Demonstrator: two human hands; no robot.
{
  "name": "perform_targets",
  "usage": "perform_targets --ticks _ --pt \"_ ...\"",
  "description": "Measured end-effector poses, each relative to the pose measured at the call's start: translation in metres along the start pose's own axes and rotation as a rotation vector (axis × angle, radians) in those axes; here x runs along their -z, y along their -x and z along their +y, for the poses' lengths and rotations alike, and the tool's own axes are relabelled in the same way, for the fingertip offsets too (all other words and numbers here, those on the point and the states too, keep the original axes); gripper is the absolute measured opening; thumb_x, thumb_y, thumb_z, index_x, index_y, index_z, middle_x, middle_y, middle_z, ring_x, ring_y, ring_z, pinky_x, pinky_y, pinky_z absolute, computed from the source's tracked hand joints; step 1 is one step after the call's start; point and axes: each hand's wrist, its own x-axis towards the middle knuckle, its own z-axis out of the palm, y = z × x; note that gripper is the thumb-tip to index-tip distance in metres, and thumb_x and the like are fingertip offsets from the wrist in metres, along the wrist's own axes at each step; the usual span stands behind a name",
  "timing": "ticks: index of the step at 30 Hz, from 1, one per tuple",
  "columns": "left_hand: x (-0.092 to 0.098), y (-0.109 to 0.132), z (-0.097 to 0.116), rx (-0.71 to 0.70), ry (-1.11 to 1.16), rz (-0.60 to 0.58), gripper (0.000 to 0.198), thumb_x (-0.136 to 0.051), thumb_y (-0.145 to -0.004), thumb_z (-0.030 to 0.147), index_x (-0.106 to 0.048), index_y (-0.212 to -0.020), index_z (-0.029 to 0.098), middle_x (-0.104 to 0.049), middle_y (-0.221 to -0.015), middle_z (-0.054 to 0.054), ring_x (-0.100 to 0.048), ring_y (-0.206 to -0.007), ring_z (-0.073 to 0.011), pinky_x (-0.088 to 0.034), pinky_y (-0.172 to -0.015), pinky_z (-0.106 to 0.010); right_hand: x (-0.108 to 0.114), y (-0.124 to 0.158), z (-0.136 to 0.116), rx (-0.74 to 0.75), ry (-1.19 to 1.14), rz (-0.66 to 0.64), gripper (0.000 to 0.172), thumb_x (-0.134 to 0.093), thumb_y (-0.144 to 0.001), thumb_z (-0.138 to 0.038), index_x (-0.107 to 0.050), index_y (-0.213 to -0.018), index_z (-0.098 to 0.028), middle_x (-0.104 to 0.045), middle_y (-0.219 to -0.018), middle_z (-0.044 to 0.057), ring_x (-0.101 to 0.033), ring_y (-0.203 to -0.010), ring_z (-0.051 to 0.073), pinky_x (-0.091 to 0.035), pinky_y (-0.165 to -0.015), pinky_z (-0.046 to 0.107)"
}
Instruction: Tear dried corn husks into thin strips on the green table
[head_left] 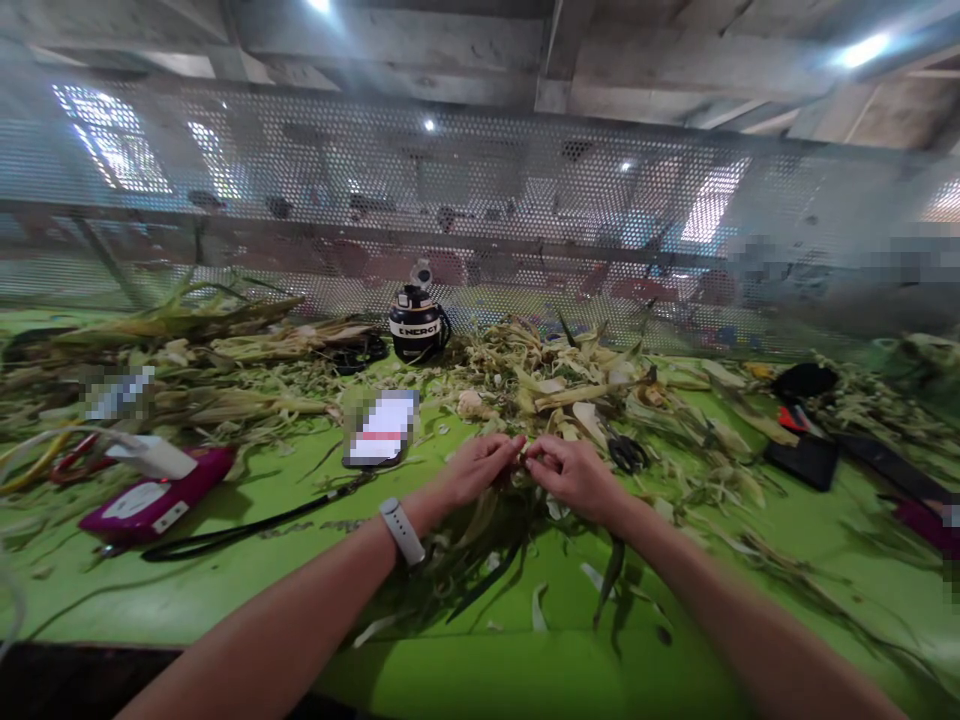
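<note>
My left hand (480, 468), with a pale watch (402, 531) on its wrist, is closed in a pinch just above the green table. Facing it, my right hand (576, 480) is closed too, thumb and fingertips together. Only a small gap separates the fingertips, and whatever they pinch is too small and blurred to name. Below and between the hands lie long leafy plant strips (480, 530). Black-handled scissors (627, 453) rest right beside my right hand. A phone (381, 428) with a lit screen and a black strap lies left of my left hand.
Heaps of stalks and husk-like leaves (570, 375) cover the table's back, with more stalks (187, 325) at left. A dark jug (417, 325) stands before a perforated screen (510, 200). A purple power strip (161, 500) lies left; a black flat object (802, 458) lies right.
</note>
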Motion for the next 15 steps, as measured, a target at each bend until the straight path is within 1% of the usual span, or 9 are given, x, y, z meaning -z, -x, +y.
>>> perform_targets --ticks 3,6,9,11,13,15 --pt "-0.002 -0.002 -0.004 -0.002 0.0 -0.012 0.041 -0.047 -0.079 0.054 -0.045 -0.059 0.019 -0.04 -0.052 0.004 -0.035 -0.049 -0.0097 -0.027 -0.048 -0.024 -0.001 0.0 0.0 0.008 -0.007 -0.003 0.015 -0.052 -0.081 -0.028 -0.061 -0.077 -0.017 -0.038 -0.046 -0.008 -0.031 -0.043 0.008 -0.024 -0.046 0.02" --pt "-0.002 -0.003 -0.004 -0.001 -0.016 0.017 0.038 -0.051 -0.077 0.052 -0.046 -0.058 0.019 -0.041 -0.052 0.004 -0.036 -0.049 -0.0101 -0.029 -0.049 -0.024 0.001 0.0 0.0 0.013 -0.004 -0.001 0.015 -0.052 -0.081 -0.028 -0.062 -0.077 -0.017 -0.039 -0.046 -0.008 -0.031 -0.043 0.007 -0.024 -0.047 0.02" --pt "-0.001 0.0 0.002 0.068 0.045 0.028 0.041 -0.045 -0.08 0.054 -0.047 -0.057 0.019 -0.043 -0.053 0.002 -0.04 -0.049 -0.0116 -0.031 -0.049 -0.025 0.002 0.0 0.0 0.012 -0.007 -0.009 0.015 -0.053 -0.081 -0.027 -0.063 -0.08 -0.016 -0.041 -0.047 -0.007 -0.031 -0.043 0.008 -0.024 -0.047 0.02" --pt "0.0 0.003 0.007 0.114 0.063 0.028 0.046 -0.041 -0.081 0.056 -0.045 -0.053 0.02 -0.042 -0.052 0.001 -0.039 -0.048 -0.0119 -0.03 -0.047 -0.025 0.002 0.0 -0.001 0.027 -0.014 -0.032 0.015 -0.052 -0.081 -0.027 -0.063 -0.081 -0.016 -0.042 -0.048 -0.007 -0.032 -0.043 0.008 -0.025 -0.047 0.02" --pt "0.0 0.004 0.009 0.128 0.064 0.023 0.048 -0.041 -0.081 0.057 -0.043 -0.051 0.02 -0.038 -0.049 0.002 -0.035 -0.046 -0.0112 -0.026 -0.046 -0.025 0.001 0.0 -0.001 0.053 -0.014 -0.052 0.015 -0.052 -0.081 -0.026 -0.063 -0.081 -0.016 -0.043 -0.048 -0.007 -0.033 -0.044 0.008 -0.025 -0.048 0.02" --pt "-0.001 0.003 0.008 0.123 0.079 -0.019 0.043 -0.046 -0.079 0.055 -0.045 -0.053 0.02 -0.036 -0.048 0.004 -0.032 -0.045 -0.0103 -0.023 -0.045 -0.025 0.0 0.0 -0.001 0.076 -0.007 -0.054 0.014 -0.052 -0.081 -0.026 -0.063 -0.081 -0.016 -0.043 -0.049 -0.007 -0.033 -0.044 0.007 -0.025 -0.048 0.02"
